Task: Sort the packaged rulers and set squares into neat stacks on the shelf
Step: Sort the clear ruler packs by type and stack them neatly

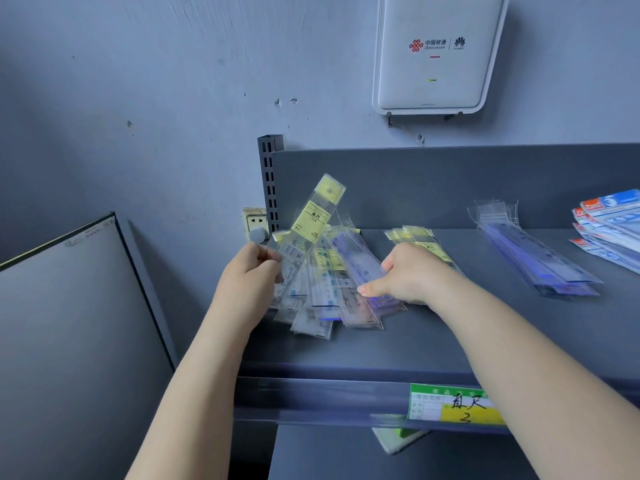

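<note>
I'm pinching a yellow-labelled ruler [313,223] in my left hand [254,271] while my right hand [403,277] is grasping a purple one [356,258] from the fanned pile [322,303] on the shelf [433,341]; next probably separating them by kind

Set squares [613,226] cut off right; price label [457,405] motion-blurred.

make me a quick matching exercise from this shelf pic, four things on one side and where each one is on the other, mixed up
Things:
1. yellow-label ruler pack
2. purple ruler stack
3. red and blue packs
4. price tag

Places:
A. far right of the shelf
B. shelf's front rail
C. raised in the left hand
D. flat on the shelf, right of the right hand

Pairs: 1-C, 2-D, 3-A, 4-B
</note>
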`<state>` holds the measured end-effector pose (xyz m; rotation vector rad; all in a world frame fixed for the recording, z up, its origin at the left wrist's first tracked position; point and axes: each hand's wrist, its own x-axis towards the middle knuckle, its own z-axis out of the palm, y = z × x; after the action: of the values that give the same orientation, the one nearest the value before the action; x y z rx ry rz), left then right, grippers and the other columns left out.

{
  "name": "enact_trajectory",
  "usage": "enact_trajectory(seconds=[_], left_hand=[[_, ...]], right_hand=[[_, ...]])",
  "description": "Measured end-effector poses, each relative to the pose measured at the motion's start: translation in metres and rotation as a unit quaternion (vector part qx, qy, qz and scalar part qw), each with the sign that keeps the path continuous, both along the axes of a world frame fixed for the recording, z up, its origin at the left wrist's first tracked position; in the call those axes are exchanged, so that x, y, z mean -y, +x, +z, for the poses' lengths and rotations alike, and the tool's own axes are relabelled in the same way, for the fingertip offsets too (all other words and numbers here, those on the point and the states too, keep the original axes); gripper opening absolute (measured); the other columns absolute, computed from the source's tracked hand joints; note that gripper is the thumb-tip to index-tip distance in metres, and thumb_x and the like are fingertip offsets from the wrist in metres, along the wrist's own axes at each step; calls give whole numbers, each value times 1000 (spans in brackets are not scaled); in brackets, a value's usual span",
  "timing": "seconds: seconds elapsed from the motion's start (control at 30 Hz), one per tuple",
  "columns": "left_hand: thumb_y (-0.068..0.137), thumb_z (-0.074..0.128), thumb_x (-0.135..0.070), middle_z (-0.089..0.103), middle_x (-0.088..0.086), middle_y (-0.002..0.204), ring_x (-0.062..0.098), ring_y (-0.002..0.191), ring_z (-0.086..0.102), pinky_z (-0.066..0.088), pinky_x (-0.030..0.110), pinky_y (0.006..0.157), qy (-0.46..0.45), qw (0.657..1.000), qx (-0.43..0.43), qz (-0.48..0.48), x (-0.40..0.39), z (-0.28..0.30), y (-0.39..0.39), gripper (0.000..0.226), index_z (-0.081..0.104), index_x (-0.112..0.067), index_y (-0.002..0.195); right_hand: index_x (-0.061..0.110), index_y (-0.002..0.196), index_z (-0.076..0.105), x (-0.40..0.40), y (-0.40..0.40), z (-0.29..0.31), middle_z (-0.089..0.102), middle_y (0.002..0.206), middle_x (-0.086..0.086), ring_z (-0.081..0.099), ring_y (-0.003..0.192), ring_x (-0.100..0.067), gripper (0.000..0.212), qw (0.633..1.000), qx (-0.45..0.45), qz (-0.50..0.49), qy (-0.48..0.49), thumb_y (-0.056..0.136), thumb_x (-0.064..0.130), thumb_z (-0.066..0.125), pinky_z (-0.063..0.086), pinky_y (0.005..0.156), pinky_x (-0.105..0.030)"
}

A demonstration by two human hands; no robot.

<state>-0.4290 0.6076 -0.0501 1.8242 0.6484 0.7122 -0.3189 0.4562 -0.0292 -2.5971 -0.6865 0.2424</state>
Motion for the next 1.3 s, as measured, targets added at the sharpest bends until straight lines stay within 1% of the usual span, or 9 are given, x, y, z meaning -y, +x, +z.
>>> enact_trajectory(seconds=[0.07,0.17,0.23,0.5,0.67,0.8,0.9,1.1,1.3], left_hand=[[87,39,3,53,0,65,15,57,39,33,21,52,-27,999,12,-15,1,2,-1,24,51,-16,78],[89,38,7,52,2,63,13,51,35,27,12,39,-80,995,34,-50,4,8,-5,26,50,-13,78],[90,40,7,54,1,63,12,49,37,25,17,44,-96,992,40,-72,5,10,-8,26,51,-13,79],[83,56,13,62,3,63,2,39,52,33,8,38,-79,988,99,-89,11,24,-14,21,56,-8,83],[79,63,11,62,6,66,13,51,65,36,20,47,-98,979,96,-148,37,27,2,21,53,-6,87],[78,64,10,59,4,60,16,54,67,42,19,44,-88,975,81,-188,67,32,24,21,50,-5,82],[77,67,8,52,1,53,17,53,66,41,20,43,-74,973,63,-207,89,34,39,23,49,-6,80],[78,67,7,54,2,52,13,46,64,39,20,39,-52,972,11,-228,124,39,67,24,48,-7,82],[80,71,-4,64,0,48,11,48,65,38,20,43,68,970,-113,-205,138,31,95,20,53,-7,87]], right_hand=[[3,108,62,2,3,-2,64,106,-10,59,91,-25,46,999,8,-22,25,78,36,72,45,73,-28],[2,92,70,3,10,-4,64,90,-7,59,85,-25,34,998,31,-39,41,82,35,68,44,67,-27],[4,79,67,5,11,-5,61,82,-8,57,80,-25,29,997,40,-43,54,85,33,64,41,63,-26],[11,72,51,20,20,2,64,106,-18,52,81,-25,25,988,30,-32,148,94,6,38,38,68,-26],[14,79,53,50,21,12,60,79,-4,40,57,-12,24,906,-79,-51,412,89,0,36,31,55,-25],[15,112,49,84,29,20,60,80,0,46,61,-12,28,860,-126,-41,492,91,-3,46,38,60,-23],[14,120,48,108,39,21,62,81,0,53,63,-12,36,847,-126,-30,516,90,-4,52,42,59,-24],[12,110,54,150,61,25,62,75,1,58,61,-12,31,864,-74,-34,498,86,-6,57,45,54,-20],[9,114,55,182,88,24,60,75,-2,57,61,-16,32,886,-43,-50,459,85,-6,58,44,56,-23]])
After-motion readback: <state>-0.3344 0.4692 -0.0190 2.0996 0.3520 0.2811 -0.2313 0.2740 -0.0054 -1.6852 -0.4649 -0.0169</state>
